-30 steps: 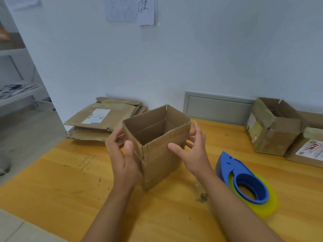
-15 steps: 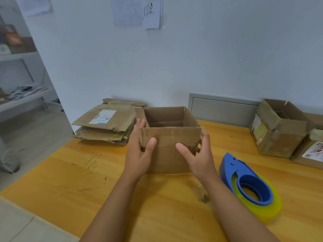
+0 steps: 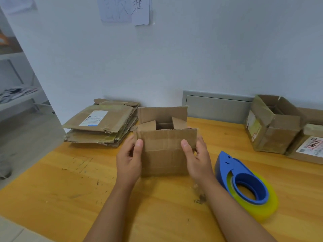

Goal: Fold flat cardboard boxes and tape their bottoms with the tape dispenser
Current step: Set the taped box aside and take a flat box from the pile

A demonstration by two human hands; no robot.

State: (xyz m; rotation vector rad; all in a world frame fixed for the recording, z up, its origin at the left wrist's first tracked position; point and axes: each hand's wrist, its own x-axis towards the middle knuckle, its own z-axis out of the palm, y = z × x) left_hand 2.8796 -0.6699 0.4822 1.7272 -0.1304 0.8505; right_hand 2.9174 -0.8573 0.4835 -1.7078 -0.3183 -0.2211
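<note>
A small brown cardboard box (image 3: 164,154) stands on the wooden table (image 3: 70,189) in front of me, its open end up. The two side flaps are folded inward; the near and far flaps stand upright. My left hand (image 3: 129,161) grips the box's left side, thumb on the near face. My right hand (image 3: 197,159) grips the right side the same way. A blue tape dispenser (image 3: 244,182) with a yellowish tape roll lies on the table just right of my right hand, apart from it.
A stack of flattened cardboard boxes (image 3: 103,123) lies at the back left by the wall. Two assembled boxes (image 3: 274,124) sit at the back right. A grey metal panel (image 3: 216,107) lines the wall behind. The table's left edge drops to the floor.
The box has turned from corner-on to square with me. Its two side flaps have folded inward. Both hands shifted to its left and right sides.
</note>
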